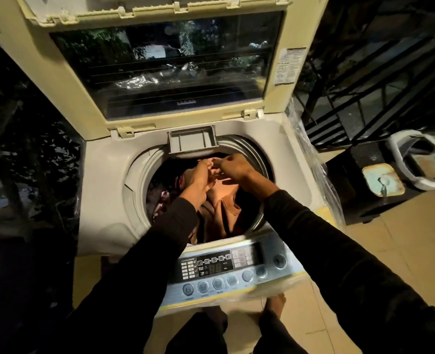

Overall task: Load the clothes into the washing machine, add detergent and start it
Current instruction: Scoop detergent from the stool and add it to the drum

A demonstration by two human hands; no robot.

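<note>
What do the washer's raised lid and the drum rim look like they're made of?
The lid looks like a yellowed cream plastic frame, with moulded clips and hinges, around a dark glossy pane, glass or clear plastic, that mirrors foliage. The drum rim looks like metal, probably stainless steel: grey, smooth, with a dull sheen.

Washing machine (pixel 104 200): cream top-loader, lid (pixel 160 60) raised upright beyond both hands. Drum (pixel 252 152) open, directly under the hands. Clothes (pixel 221 215) inside: tan shirt crumpled just below the hands, dark items left of it. Control panel (pixel 226 272) nearer than the hands, display lit.
</note>
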